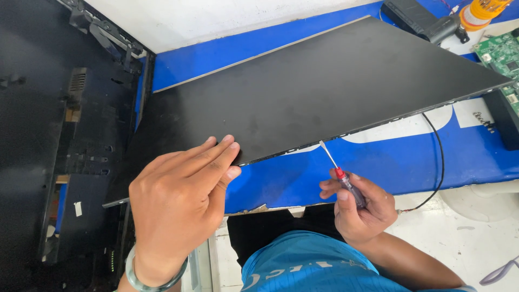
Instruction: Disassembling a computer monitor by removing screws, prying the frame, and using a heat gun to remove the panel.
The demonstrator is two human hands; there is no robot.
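Your left hand lay flat, fingers together and gripping nothing, on the near edge of the big black panel; your right hand was clenched around the screwdriver, red collar, tip up just below that edge. The panel lay tilted across the blue surface, its left end over a black back cover. A black cable looped right, with a green circuit board at the far corner.
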